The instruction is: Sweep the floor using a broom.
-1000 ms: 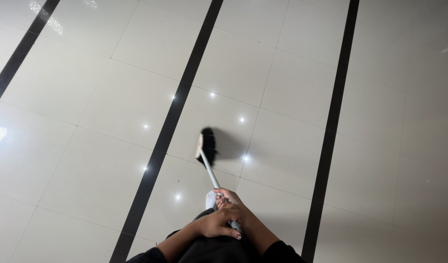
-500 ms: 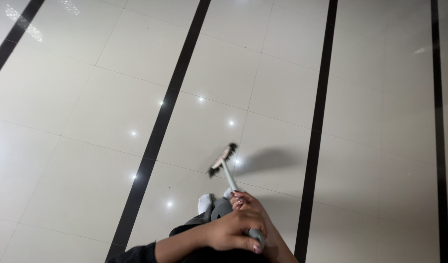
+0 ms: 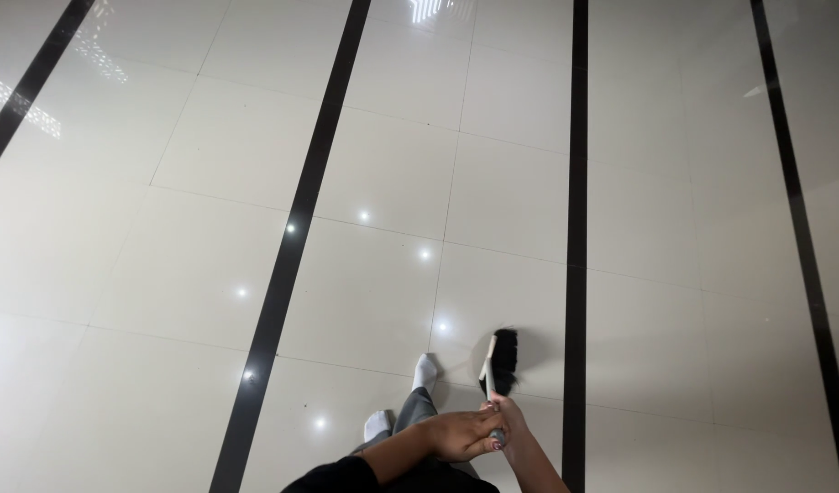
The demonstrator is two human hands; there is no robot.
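Gripping one handle together, the left hand [image 3: 461, 433] and right hand [image 3: 509, 422] are both wrapped tight around the broom [image 3: 498, 376] near the bottom edge. Its black bristles rest on the glossy tile floor [image 3: 383, 183], just beside a white sock [image 3: 424, 372], left of a dark stripe [image 3: 576, 228].

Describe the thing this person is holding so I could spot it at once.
Start at the pale glossy tiled floor crossed by long black stripes. Near the bottom, both hands, left hand and right hand, grip one thin handle. At its far end sits the broom head, just left of the middle stripe: a short tuft of black bristles, the only dark bushy thing on the floor, beside a white-socked foot.
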